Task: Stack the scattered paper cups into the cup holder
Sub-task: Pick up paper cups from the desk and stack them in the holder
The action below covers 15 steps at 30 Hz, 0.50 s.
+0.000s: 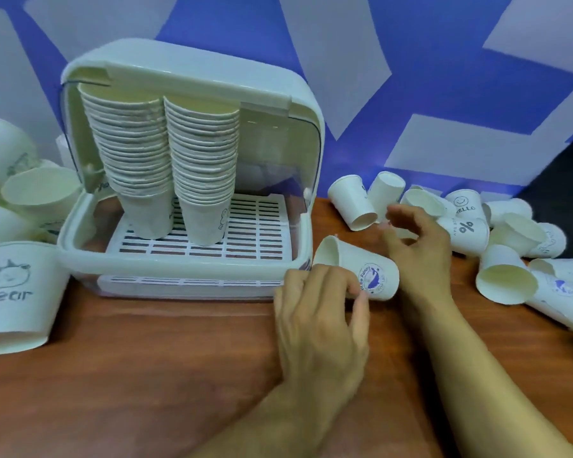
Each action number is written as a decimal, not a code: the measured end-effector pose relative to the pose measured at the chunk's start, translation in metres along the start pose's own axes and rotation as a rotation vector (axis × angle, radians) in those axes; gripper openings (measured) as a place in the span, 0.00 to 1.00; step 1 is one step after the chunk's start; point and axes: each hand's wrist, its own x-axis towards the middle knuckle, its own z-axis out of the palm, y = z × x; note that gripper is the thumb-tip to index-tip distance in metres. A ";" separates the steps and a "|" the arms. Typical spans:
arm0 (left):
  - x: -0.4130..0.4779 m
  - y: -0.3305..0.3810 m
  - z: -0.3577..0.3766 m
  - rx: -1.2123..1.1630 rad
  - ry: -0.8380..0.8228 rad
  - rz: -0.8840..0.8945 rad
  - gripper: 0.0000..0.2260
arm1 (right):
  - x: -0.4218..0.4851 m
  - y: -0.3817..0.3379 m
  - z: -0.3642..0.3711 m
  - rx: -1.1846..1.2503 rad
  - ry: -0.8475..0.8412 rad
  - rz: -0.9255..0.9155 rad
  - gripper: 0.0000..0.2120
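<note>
Our left hand (318,312) grips a paper cup (374,272) lying sideways on the table (146,375), just right of the cup holder (179,259) with its two stacks (136,153). Our right hand (414,239) hovers near the scattered cups (510,246), fingers loosely curled, holding nothing.

Wooden table (146,375); blue-white patterned wall (361,77) behind.

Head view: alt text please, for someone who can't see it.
The left hand grips a white paper cup with a blue round print, tipped sideways over the brown wooden table beside the white plastic cup holder, which holds two tall cup stacks. The right hand hovers over scattered white paper cups.
</note>
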 end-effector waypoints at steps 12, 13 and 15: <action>-0.001 0.002 0.000 -0.132 0.000 0.084 0.11 | 0.104 -0.034 0.059 -1.036 -0.616 -0.274 0.31; -0.001 0.002 0.000 -0.132 -0.002 0.087 0.10 | 0.106 -0.034 0.060 -1.069 -0.615 -0.268 0.30; -0.002 0.001 0.000 -0.131 -0.001 0.096 0.08 | 0.108 -0.036 0.061 -1.100 -0.615 -0.248 0.28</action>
